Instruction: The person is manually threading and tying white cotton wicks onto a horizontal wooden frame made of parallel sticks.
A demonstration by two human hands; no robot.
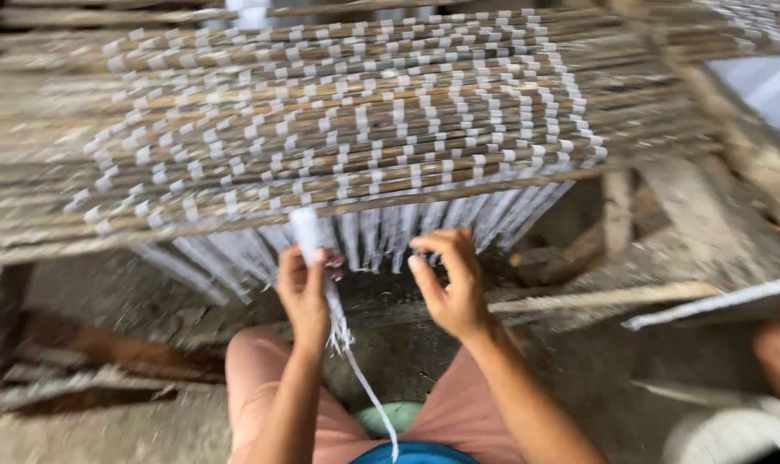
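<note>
A woven mat of thin brown sticks bound with white strips point(338, 129) lies across a frame in front of me. Several loose white strips point(390, 232) hang from its near edge. My left hand point(304, 292) is closed around one white strip point(338, 331), which trails down past my wrist toward my lap. My right hand point(450, 283) is beside it, fingers curled, its fingertips pinching at the hanging strips. Which strip it has hold of I cannot tell. My knees in pink shorts point(252, 378) show below.
Long wooden poles point(596, 299) and boards lie on the grey concrete floor to the right. A white strip point(716, 302) stretches in from the right edge. A white rounded object point(734, 434) sits bottom right. Debris and sticks lie at the left.
</note>
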